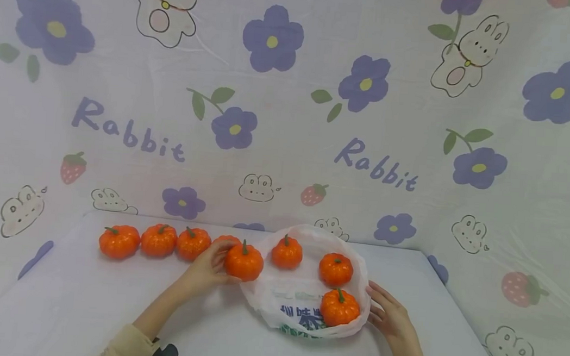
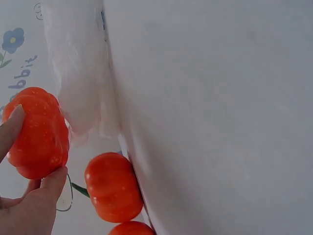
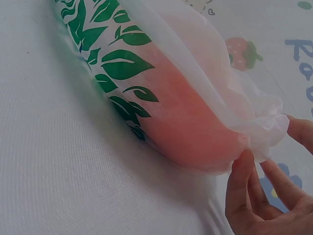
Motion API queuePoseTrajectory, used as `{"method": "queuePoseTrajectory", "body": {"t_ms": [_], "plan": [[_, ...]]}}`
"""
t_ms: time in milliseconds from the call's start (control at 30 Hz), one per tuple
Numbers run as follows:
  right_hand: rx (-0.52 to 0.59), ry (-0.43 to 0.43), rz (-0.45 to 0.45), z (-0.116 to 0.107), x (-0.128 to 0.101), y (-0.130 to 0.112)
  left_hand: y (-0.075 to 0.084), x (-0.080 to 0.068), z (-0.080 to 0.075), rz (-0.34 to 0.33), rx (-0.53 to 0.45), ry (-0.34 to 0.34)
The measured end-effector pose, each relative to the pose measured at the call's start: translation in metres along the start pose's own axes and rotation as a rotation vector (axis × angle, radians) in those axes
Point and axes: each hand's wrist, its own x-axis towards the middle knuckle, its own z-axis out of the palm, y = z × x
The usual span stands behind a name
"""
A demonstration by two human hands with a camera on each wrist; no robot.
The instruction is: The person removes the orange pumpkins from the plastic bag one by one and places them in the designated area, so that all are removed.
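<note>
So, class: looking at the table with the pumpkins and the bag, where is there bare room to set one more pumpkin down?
Bare table lies in front of the pumpkin row, left of the left hand. More lies right of the right hand. It is crowded along the back edge and inside the plastic bag, where three pumpkins sit; the held pumpkin is at its rim.

Bare table lies open in front — pumpkin row and plastic bag crowd the back edge.
</note>
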Motion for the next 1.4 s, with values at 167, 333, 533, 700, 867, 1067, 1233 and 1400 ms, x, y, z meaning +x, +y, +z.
{"method": "queuePoseTrajectory", "body": {"t_ms": [167, 333, 533, 700, 867, 1067, 1233, 1400], "plan": [[-0.001, -0.005, -0.002, 0.000, 0.001, 0.001, -0.004, -0.004, -0.013, 0.017, -0.009, -0.021], [0.001, -0.003, -0.003, 0.000, 0.002, 0.001, -0.009, -0.007, -0.025, 0.002, 0.011, -0.032], [0.000, -0.002, -0.004, 0.001, 0.002, 0.002, -0.019, -0.006, -0.038, 0.013, 0.064, -0.059], [-0.001, 0.001, -0.005, 0.001, 0.001, 0.002, -0.023, -0.007, -0.046, 0.000, 0.082, -0.075], [0.006, 0.002, -0.001, 0.001, 0.000, 0.001, -0.023, -0.008, -0.050, -0.020, 0.110, -0.083], [0.008, 0.000, 0.001, 0.000, 0.000, 0.001, -0.024, -0.010, -0.053, -0.033, 0.114, -0.083], [0.003, -0.002, 0.009, 0.000, 0.001, 0.001, -0.024, -0.012, -0.055, -0.067, 0.121, -0.097], [-0.004, -0.008, 0.009, 0.000, 0.002, 0.001, -0.024, -0.013, -0.056, -0.116, 0.141, -0.113]]}}
